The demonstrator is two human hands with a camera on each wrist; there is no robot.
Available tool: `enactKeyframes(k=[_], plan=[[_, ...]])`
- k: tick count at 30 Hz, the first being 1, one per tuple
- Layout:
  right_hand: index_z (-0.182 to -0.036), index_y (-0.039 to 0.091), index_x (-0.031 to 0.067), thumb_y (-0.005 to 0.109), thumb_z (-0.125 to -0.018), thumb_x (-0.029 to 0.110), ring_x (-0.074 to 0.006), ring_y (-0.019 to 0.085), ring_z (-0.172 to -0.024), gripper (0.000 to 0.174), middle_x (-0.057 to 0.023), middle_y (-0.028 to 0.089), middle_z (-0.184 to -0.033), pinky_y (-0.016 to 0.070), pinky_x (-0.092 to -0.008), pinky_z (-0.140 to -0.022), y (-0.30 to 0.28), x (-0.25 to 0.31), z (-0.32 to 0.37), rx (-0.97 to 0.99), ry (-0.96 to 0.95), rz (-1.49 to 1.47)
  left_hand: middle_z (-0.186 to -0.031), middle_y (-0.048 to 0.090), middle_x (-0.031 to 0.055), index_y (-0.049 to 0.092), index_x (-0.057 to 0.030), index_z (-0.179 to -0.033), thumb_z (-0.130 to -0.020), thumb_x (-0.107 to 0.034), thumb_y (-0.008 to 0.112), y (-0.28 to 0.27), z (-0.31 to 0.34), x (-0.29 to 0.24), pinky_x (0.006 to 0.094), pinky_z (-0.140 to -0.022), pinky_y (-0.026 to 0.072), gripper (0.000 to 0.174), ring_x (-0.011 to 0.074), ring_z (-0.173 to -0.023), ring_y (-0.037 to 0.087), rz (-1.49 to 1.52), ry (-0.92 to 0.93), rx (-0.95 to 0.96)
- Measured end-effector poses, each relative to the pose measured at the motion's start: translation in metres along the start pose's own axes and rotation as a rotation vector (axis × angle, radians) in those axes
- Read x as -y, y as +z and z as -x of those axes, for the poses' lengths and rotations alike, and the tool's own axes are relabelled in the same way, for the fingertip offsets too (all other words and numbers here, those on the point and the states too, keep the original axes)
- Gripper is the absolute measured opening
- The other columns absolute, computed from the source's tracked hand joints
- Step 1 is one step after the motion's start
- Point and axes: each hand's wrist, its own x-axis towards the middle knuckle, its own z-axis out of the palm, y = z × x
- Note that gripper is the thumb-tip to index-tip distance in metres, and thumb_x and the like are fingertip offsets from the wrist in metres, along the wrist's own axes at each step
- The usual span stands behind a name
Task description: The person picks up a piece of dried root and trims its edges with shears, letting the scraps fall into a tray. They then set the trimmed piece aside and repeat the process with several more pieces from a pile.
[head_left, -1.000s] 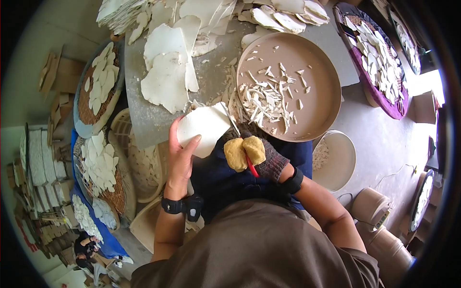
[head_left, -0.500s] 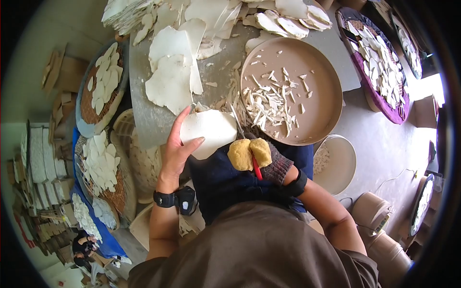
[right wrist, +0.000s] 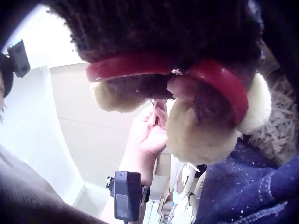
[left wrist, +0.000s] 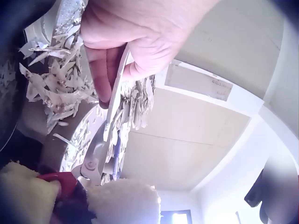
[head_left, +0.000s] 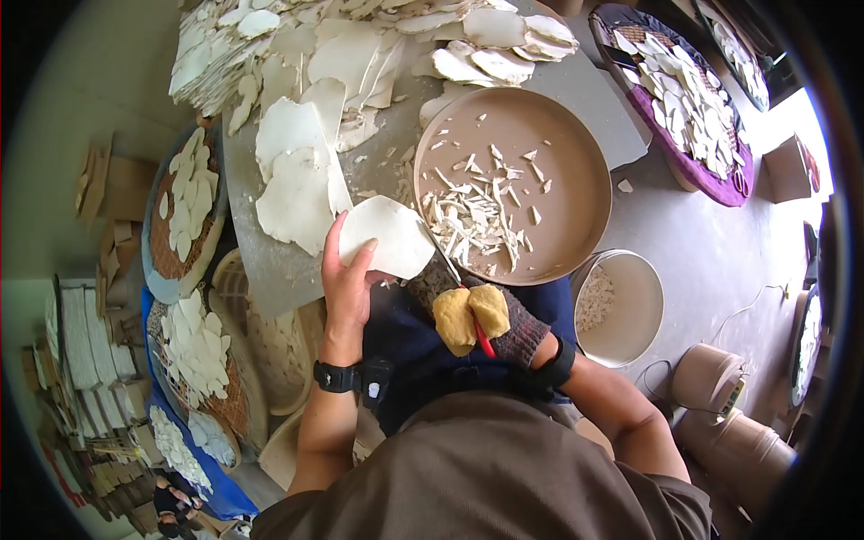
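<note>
In the head view, my bare left hand (head_left: 346,290) pinches a flat white slice (head_left: 387,238), thumb on its upper face and fingers beneath. My right hand (head_left: 520,331), in a dark knitted glove, grips scissors (head_left: 484,340) with red handles padded in yellow foam (head_left: 454,320). The scissor blades lie along the slice's right edge, beside the round pan. Seen edge-on in the left wrist view, the slice (left wrist: 117,93) meets the blades near their pivot (left wrist: 90,164). In the right wrist view, gloved fingers pass through the red handle loops (right wrist: 219,79).
A round brown pan (head_left: 571,189) with white offcut strips (head_left: 468,220) overlaps the grey table's (head_left: 301,281) front edge. Larger white slices (head_left: 292,193) and a stack (head_left: 211,67) lie beyond. A bucket (head_left: 641,301) stands right of my lap; trays of slices (head_left: 688,108) flank both sides.
My left hand has turned the slice, so a rounded edge now faces the scissors instead of a straight, cornered one. The blades stood apart from it half a second ago and now meet its edge.
</note>
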Motion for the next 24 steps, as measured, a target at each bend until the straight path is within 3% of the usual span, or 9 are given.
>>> enactKeyframes(k=[6, 13, 17, 20, 22, 23, 24], plan=[[-0.112, 0.054, 0.004, 0.061, -0.085, 0.008, -0.0159, 0.058, -0.097, 0.029, -0.007, 0.059, -0.109, 0.0464, -0.0303, -0.088, -0.007, -0.01, 0.005, -0.042, -0.16, 0.181, -0.115, 0.053, 0.013, 0.034, -0.0039, -0.134, -0.081, -0.003, 0.055, 0.015, -0.003, -0.01, 0.0265, -0.053, 0.0563, 0.056, 0.0184, -0.083, 0.064, -0.065, -0.104, 0.157], [-0.113, 0.053, 0.0012, 0.06, -0.086, 0.009, -0.0164, 0.058, -0.097, 0.029, -0.0079, 0.059, -0.108, 0.0475, -0.0298, -0.087, -0.009, -0.025, 0.007, -0.03, -0.064, -0.175, -0.113, 0.052, 0.0126, 0.036, -0.0033, -0.132, -0.079, -0.001, 0.058, 0.015, -0.005, -0.01, 0.0264, -0.052, 0.0568, 0.057, 0.0179, -0.083, 0.062, -0.026, -0.126, 0.153], [-0.109, 0.055, 0.0006, 0.058, -0.087, 0.009, -0.0167, 0.06, -0.094, 0.024, -0.0077, 0.061, -0.104, 0.0482, -0.0298, -0.086, -0.008, -0.013, 0.01, 0.003, -0.088, -0.063, -0.112, 0.053, 0.012, 0.036, -0.0035, -0.132, -0.079, -0.001, 0.057, 0.011, -0.002, -0.013, 0.0251, -0.05, 0.0553, 0.057, 0.017, -0.081, 0.063, -0.047, -0.084, 0.139], [-0.107, 0.057, 0.0004, 0.055, -0.088, 0.009, -0.0173, 0.061, -0.092, 0.021, -0.007, 0.063, -0.1, 0.0491, -0.0304, -0.083, -0.002, -0.021, 0.009, -0.049, -0.089, -0.192, -0.11, 0.056, 0.0118, 0.036, -0.0037, -0.132, -0.079, -0.004, 0.058, 0.01, 0.002, -0.02, 0.0248, -0.05, 0.0541, 0.057, 0.016, -0.08, 0.063, -0.057, -0.112, 0.157], [-0.104, 0.058, -0.0004, 0.053, -0.089, 0.012, -0.018, 0.061, -0.088, 0.02, -0.0071, 0.064, -0.097, 0.0497, -0.0308, -0.079, -0.001, -0.001, 0.01, -0.043, -0.195, 0.079, -0.108, 0.057, 0.0117, 0.036, -0.0037, -0.132, -0.079, -0.005, 0.059, 0.006, 0.001, -0.016, 0.025, -0.051, 0.0536, 0.058, 0.0155, -0.079, 0.063, -0.059, -0.103, 0.161], [-0.103, 0.058, -0.0011, 0.052, -0.09, 0.015, -0.0183, 0.062, -0.086, 0.022, -0.0074, 0.064, -0.095, 0.05, -0.0311, -0.077, -0.007, 0.018, 0.01, 0.0, -0.32, 0.438, -0.108, 0.057, 0.0117, 0.036, -0.0038, -0.133, -0.079, -0.006, 0.059, 0.001, 0.0, -0.014, 0.0251, -0.052, 0.0534, 0.059, 0.0152, -0.079, 0.063, -0.061, -0.084, 0.147], [-0.1, 0.058, -0.0024, 0.052, -0.089, 0.022, -0.0195, 0.063, -0.081, 0.027, -0.0091, 0.064, -0.09, 0.0502, -0.0307, -0.074, -0.002, 0.006, 0.011, -0.052, -0.002, -0.279, -0.108, 0.057, 0.0113, 0.036, -0.0039, -0.133, -0.078, -0.008, 0.06, -0.003, 0.001, -0.01, 0.0248, -0.053, 0.0529, 0.061, 0.0146, -0.078, 0.062, -0.027, -0.101, 0.133]])
